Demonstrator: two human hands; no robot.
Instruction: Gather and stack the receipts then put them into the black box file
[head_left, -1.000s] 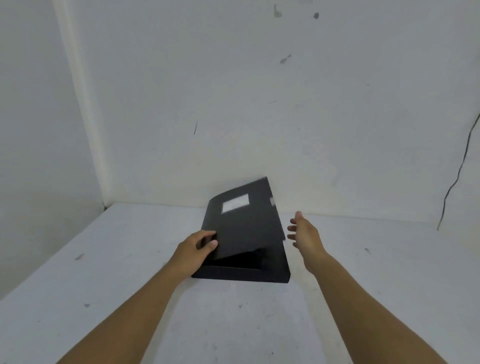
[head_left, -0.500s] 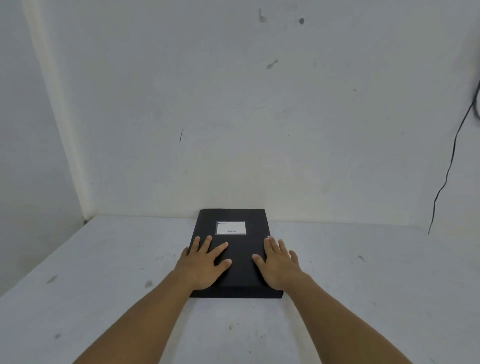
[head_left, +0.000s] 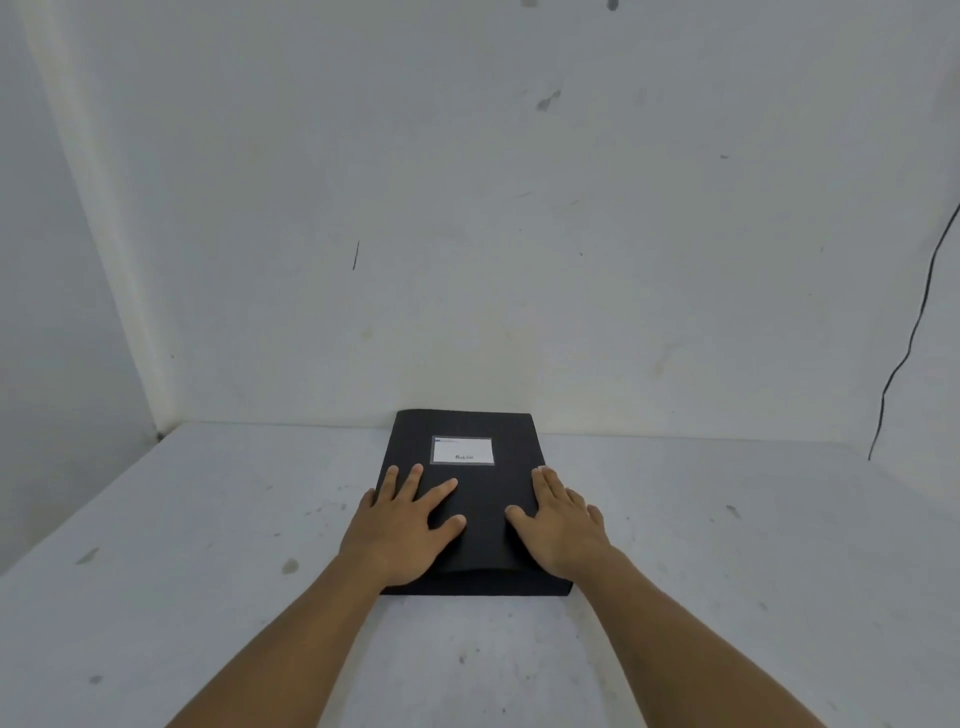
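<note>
The black box file (head_left: 480, 499) lies flat and closed on the white table (head_left: 208, 545), its far end against the back wall. A white label (head_left: 462, 450) sits on its lid. My left hand (head_left: 405, 525) rests flat on the lid's left half, fingers spread. Flat on the lid's right edge lies my right hand (head_left: 558, 525), with some fingers hanging over the side. Neither hand grips anything. No receipts are visible; whatever is inside the file is hidden.
White walls stand behind and to the left, meeting in a corner (head_left: 156, 431). A thin black cable (head_left: 909, 343) hangs down the wall at the right. The table surface carries small dark stains.
A second ago my left hand held the lid half raised and my right hand hovered beside it. The lid has come down shut and both palms now press flat on it.
</note>
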